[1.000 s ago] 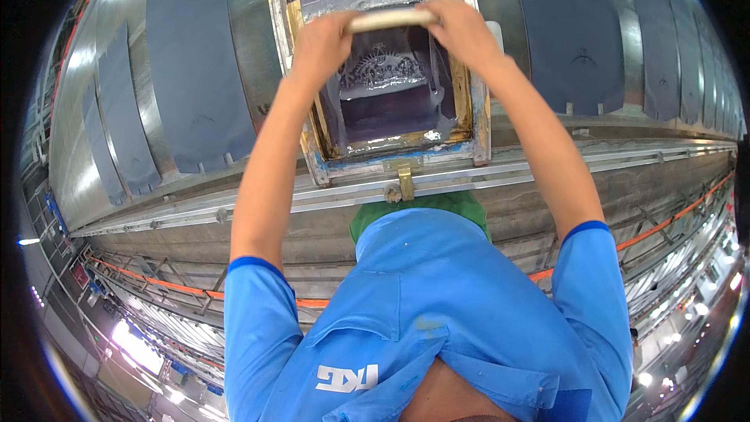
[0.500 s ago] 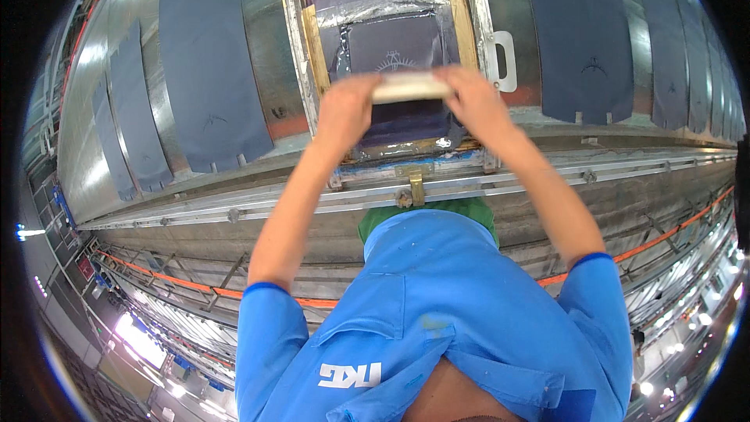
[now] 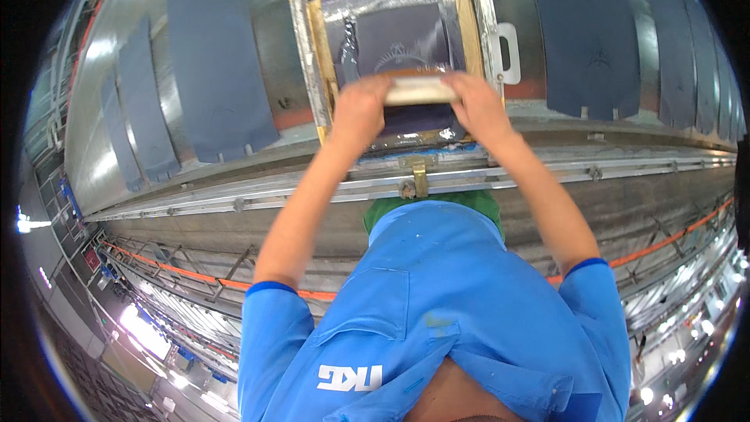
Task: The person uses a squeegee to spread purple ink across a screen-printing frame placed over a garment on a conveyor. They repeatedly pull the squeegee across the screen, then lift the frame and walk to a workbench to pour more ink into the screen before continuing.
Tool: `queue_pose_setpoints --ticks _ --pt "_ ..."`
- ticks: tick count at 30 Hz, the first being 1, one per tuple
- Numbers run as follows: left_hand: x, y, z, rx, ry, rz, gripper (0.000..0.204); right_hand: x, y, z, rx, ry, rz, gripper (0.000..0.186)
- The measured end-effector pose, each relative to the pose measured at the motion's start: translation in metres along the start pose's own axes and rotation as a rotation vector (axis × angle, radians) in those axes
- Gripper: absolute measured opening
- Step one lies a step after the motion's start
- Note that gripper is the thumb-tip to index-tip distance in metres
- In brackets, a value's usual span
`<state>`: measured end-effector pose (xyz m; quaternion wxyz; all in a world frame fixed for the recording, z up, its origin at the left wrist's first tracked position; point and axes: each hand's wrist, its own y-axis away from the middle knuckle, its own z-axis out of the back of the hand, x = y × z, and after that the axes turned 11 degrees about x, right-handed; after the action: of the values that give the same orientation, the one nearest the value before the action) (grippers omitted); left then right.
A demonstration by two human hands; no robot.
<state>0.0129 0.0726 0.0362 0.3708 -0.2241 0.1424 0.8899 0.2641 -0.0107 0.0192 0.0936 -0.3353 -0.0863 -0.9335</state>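
Observation:
My left hand and my right hand are closed round the two ends of a squeegee with a pale handle. The squeegee lies crosswise over the near part of a screen printing frame. A strip of orange-brown shows along its far side. Beyond it, a sunburst-like design is visible in the dark mesh. Shiny tape surrounds the mesh, and wooden strips run along both sides. What lies beneath the frame is hidden.
Dark blue cut fabric pieces lie on the long metal table to the left; more fabric pieces lie right. A white handle sticks out from the frame's right side. A metal rail with a brass-coloured bracket follows the near edge.
Both hands have drawn the squeegee a little nearer to me across the screen, still gripping it. The whole view has shifted slightly.

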Motion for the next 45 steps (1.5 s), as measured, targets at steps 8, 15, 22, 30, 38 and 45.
queue_pose_setpoints --ticks 8,15,22,30,38,45 --pt "-0.022 0.038 -0.018 -0.066 0.014 0.063 0.046 -0.067 -0.029 0.064 -0.472 -0.090 -0.270 0.040" --pt "-0.032 0.057 -0.043 -0.159 0.032 0.032 0.058 -0.107 -0.068 0.061 -0.496 -0.324 -0.375 0.027" --pt "-0.030 0.133 -0.013 -0.174 0.100 0.141 0.059 -0.026 -0.076 0.031 -0.569 -0.298 -0.362 0.024" --pt "0.166 0.243 0.056 -0.208 0.097 0.227 0.059 0.131 -0.203 -0.129 -0.583 -0.416 -0.251 0.024" --pt "0.213 0.288 0.087 -0.137 0.036 0.144 0.060 0.179 -0.209 -0.168 -0.510 -0.373 -0.345 0.024" --pt "0.220 0.321 0.094 -0.074 -0.014 0.069 0.059 0.164 -0.215 -0.162 -0.543 -0.259 -0.362 0.026"
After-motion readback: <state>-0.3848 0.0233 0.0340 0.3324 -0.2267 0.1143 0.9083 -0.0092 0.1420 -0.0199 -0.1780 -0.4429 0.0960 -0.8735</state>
